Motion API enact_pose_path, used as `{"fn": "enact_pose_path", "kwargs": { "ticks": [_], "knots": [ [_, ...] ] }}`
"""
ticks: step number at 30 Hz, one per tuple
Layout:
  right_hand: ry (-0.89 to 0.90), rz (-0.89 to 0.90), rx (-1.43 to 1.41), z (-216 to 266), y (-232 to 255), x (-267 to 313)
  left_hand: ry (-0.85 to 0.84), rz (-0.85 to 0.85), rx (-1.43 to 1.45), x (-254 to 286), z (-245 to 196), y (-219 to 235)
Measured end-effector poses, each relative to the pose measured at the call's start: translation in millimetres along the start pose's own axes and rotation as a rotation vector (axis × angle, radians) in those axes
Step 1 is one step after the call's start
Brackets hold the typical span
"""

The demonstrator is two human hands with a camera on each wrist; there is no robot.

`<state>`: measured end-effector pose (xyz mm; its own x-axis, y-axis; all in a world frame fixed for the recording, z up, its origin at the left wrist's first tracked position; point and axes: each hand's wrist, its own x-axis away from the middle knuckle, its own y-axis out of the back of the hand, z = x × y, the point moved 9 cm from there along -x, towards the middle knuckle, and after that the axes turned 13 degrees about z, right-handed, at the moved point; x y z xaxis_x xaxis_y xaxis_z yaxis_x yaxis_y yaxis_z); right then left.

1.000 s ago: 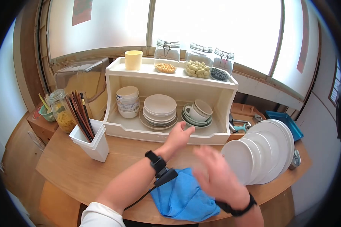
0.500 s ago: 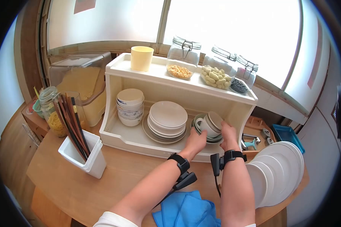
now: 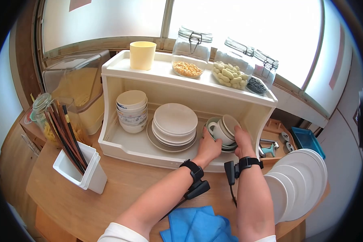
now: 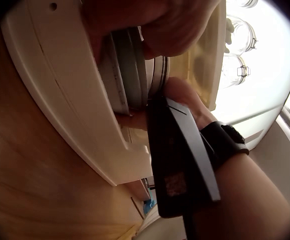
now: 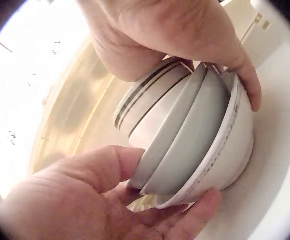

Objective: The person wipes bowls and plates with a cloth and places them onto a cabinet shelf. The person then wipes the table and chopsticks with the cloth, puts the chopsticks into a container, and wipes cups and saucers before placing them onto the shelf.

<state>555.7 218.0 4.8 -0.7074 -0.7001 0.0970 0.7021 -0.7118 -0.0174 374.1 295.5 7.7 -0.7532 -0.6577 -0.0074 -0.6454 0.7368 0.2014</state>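
Observation:
In the head view, both hands hold a stack of bowls (image 5: pixel 190 130) from opposite sides, at the right end of a white shelf unit (image 3: pixel 161 160). My left hand (image 3: pixel 209 148) grips the left side and my right hand (image 3: pixel 244 142) the right. Pale grey-green bowls sit in a white bowl with a patterned rim. A white cup (image 3: pixel 221 134) with a handle lies tilted on top, beside another white vessel (image 3: pixel 231 123). The right wrist view shows the right thumb at the upper bowls and the fingers beneath the lowest. A stack of plates (image 3: pixel 176 118) stands left of my left hand.
Stacked bowls (image 3: pixel 132 111) fill the unit's left end. On its top stand a yellow cup (image 3: pixel 142 55) and clip-top jars (image 3: pixel 191 52). White plates (image 3: pixel 300 185) stand at right, a chopstick holder (image 3: pixel 82 171) at left, and a blue cloth (image 3: pixel 199 226) lies in front.
Both hands have reached forward from above the table and taken hold of the bowl stack with the cup. Over the last half second, the hands and stack have barely moved; the view shifts slightly.

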Motion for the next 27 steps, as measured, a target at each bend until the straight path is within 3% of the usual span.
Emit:
{"fn": "enact_pose_path", "kwargs": {
  "ticks": [3,6,13,15,17,20,24,27],
  "knots": [
    [-0.064,-0.02,0.05,13,-1,22,-0.014,0.078,0.02,5,-8,-5],
    [-0.099,-0.08,0.139,44,-5,57,-0.022,0.031,-0.016,22,-26,-1],
    [-0.044,-0.04,0.128,90,-24,143,-0.142,-0.002,-0.082,83,-71,14],
    [0.123,0.067,0.149,101,-38,163,-0.224,-0.06,-0.007,114,-79,28],
    [0.138,0.03,0.221,89,-39,180,-0.25,-0.097,-0.035,140,-72,40],
    [0.318,0.121,0.11,89,-73,228,-0.401,-0.079,0.088,187,-68,59],
    [0.322,0.264,0.134,68,-116,289,-0.408,-0.134,0.088,250,-33,87],
    [0.352,0.353,0.124,43,-143,308,-0.304,-0.131,0.095,289,-15,109]
  ]
}}
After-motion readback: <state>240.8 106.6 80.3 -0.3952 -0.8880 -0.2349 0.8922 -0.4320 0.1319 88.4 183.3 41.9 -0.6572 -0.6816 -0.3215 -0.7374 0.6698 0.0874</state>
